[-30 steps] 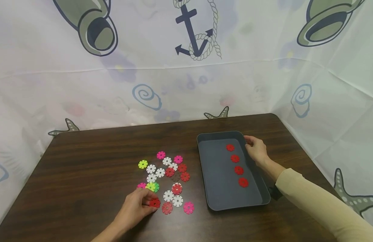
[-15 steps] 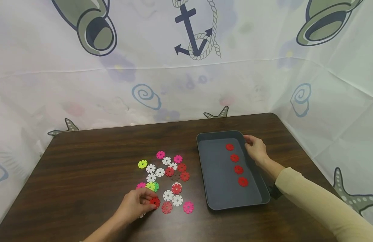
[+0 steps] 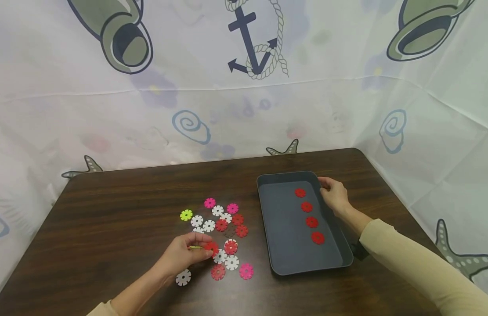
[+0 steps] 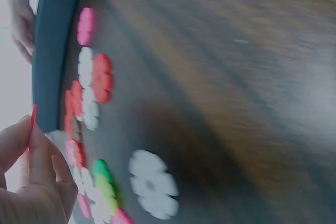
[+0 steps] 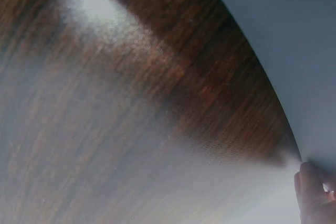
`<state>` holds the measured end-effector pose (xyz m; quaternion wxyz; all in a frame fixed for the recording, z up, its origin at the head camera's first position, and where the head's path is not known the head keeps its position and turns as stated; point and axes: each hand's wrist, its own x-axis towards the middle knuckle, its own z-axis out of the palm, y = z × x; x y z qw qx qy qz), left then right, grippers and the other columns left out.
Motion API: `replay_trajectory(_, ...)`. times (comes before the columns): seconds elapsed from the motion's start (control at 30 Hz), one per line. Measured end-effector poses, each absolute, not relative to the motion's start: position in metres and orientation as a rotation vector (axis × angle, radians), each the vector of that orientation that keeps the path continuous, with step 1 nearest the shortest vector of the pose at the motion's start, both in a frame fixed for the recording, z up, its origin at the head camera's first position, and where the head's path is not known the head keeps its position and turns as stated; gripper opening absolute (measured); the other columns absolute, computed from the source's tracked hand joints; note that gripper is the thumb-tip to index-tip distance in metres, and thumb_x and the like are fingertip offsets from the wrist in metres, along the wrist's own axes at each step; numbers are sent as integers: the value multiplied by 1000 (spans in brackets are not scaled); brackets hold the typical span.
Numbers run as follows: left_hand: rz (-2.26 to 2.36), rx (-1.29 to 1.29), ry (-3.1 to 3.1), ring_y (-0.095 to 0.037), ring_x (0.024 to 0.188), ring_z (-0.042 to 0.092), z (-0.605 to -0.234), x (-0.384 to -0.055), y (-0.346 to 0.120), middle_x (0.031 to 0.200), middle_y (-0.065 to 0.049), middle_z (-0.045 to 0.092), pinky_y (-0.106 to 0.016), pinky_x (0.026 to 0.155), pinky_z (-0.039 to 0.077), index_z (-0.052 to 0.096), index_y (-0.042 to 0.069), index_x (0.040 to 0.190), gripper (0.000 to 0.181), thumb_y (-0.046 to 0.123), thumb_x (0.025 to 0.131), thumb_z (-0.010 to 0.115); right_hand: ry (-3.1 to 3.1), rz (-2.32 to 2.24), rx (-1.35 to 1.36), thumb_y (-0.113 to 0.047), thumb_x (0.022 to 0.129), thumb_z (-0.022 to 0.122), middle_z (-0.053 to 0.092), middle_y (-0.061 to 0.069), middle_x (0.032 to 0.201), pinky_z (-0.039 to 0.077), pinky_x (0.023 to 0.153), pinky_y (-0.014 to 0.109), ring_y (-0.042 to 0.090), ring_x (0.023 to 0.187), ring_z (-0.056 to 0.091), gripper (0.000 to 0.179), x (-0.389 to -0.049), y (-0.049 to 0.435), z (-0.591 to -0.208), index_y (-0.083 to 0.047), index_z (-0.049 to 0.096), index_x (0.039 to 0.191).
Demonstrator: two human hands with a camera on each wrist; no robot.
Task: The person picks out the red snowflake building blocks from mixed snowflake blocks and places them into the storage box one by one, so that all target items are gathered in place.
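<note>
My left hand (image 3: 178, 256) pinches a red notched disc (image 3: 211, 249) between thumb and fingertips, over the near left of the loose discs. Edge-on, the same red disc (image 4: 34, 115) shows as a thin sliver in the left wrist view. On the right, a dark grey tray (image 3: 281, 228) lies on the table with a slanting row of several red discs (image 3: 312, 222) inside. My right hand (image 3: 335, 196) grips the tray's right rim near its far corner. In the right wrist view that hand (image 5: 314, 195) shows only at the lower right, against the tray's side (image 5: 294, 66).
Several loose discs lie left of the tray: white (image 3: 232, 262), red (image 3: 241, 231), pink (image 3: 246, 271), yellow (image 3: 186, 215) and one brown (image 3: 229, 230). A white disc (image 3: 183, 277) lies beside my left wrist. A printed cloth (image 3: 212, 118) hangs behind the wooden table (image 3: 121, 206).
My left hand has lifted the red disc and moved it a little right and away from me, uncovering a white disc. The right hand and the tray stay in place.
</note>
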<state>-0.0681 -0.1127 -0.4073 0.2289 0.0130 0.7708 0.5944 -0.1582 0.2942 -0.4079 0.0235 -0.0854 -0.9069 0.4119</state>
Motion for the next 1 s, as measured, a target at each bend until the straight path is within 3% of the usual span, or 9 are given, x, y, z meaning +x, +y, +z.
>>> replay_trajectory(0.17,1687,102,2081,-16,85,63,-397,-76,-95,102,-9,66,-35,80,54,60,-5,113,38,12,81,73,-2806,1294,-270,2,92,44,52,28,128,45,93,47,39,120,49,41,-158,294,-408,6,47,133)
replay_trajectory(0.5,1748,216,1959,-13,87,61,-392,-89,-44,103,-9,64,-28,77,53,60,-5,113,35,7,82,71,-2813,1307,-272,2,92,44,50,28,130,44,94,48,40,122,47,42,-157,295,-409,6,45,134)
replay_trajectory(0.7,1808,252,1882,-10,79,63,-390,-93,-8,97,-9,64,-29,78,54,61,-7,110,32,1,81,70,-2808,1302,-281,2,92,44,51,28,129,45,93,47,39,121,48,41,-157,295,-408,5,46,134)
replay_trajectory(1.0,1842,259,1794,-6,70,62,-393,-92,45,86,-4,66,-23,71,53,63,-8,106,29,-6,78,70,-2799,1293,-273,2,92,44,53,28,127,45,92,47,39,118,49,41,-159,295,-410,6,47,133)
